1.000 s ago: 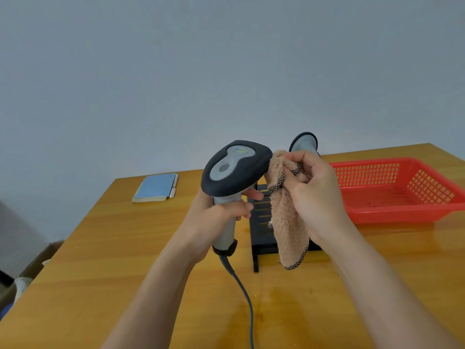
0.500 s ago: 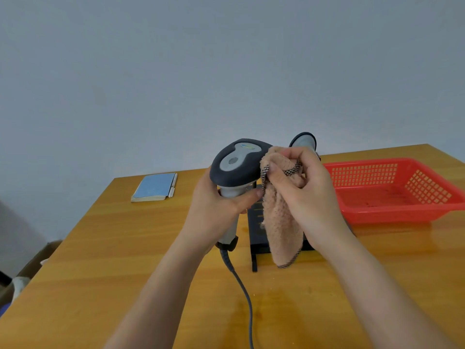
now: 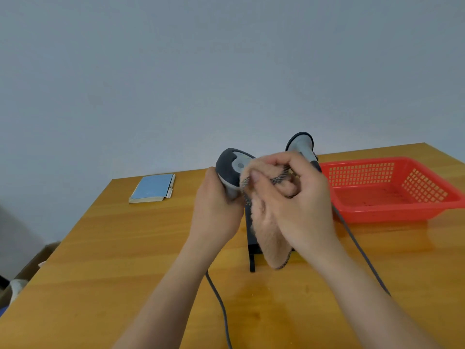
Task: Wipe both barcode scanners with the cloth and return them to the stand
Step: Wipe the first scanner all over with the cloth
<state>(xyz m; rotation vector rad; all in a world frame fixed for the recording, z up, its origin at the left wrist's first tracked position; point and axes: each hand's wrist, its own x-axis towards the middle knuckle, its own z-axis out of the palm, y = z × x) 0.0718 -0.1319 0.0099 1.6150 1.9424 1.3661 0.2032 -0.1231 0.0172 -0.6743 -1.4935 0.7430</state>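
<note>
My left hand [image 3: 216,212] grips the handle of a grey and dark barcode scanner [image 3: 230,167], held above the table with its head up. Its cable [image 3: 221,306] runs down toward me. My right hand [image 3: 299,200] holds a tan fluffy cloth [image 3: 269,235] bunched against the right side of the scanner's head, covering much of it; the cloth's tail hangs down. Behind my right hand a second scanner [image 3: 302,144] stands in the black stand [image 3: 251,243], mostly hidden by the cloth and hand.
A red plastic basket [image 3: 392,190] sits at the right on the wooden table [image 3: 125,248]. A blue notebook [image 3: 152,188] with a pen beside it lies at the back left. The second scanner's cable [image 3: 362,250] trails along the right. Boxes stand beyond the table's left edge.
The cloth has slid left over the scanner's head, covering more of it. The scanner has tilted and dropped a little in my left hand.
</note>
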